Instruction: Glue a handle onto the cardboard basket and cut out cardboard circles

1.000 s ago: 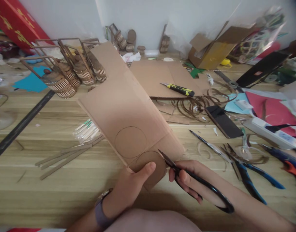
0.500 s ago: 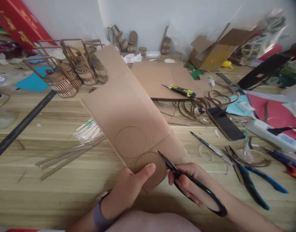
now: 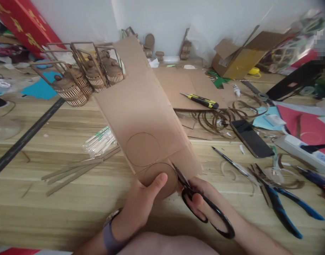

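Note:
A long piece of cardboard (image 3: 141, 102) slants away from me above the table. My left hand (image 3: 146, 194) pinches its near end, thumb on top, over a round part (image 3: 162, 173) whose right side is cut along a drawn line. Just beyond lies a second drawn circle (image 3: 143, 149), whole on the sheet. In my right hand (image 3: 205, 198) are black-handled scissors (image 3: 185, 182), fingers through the loops. Their blades sit at the right edge of the round part, with the tips over the cardboard. The underside and my left fingers beneath it are hidden.
Small striped baskets with tall handles (image 3: 72, 92) stand at the back left. A yellow-black utility knife (image 3: 201, 101) lies on another cardboard sheet (image 3: 183, 79). To the right are a phone (image 3: 251, 138), a pen (image 3: 231, 163), blue-handled pliers (image 3: 279, 202) and a power strip (image 3: 308, 152).
The cardboard and my left hand have shifted slightly up in view. The scissors have turned more upright, and their handles have swung left and spread wider apart.

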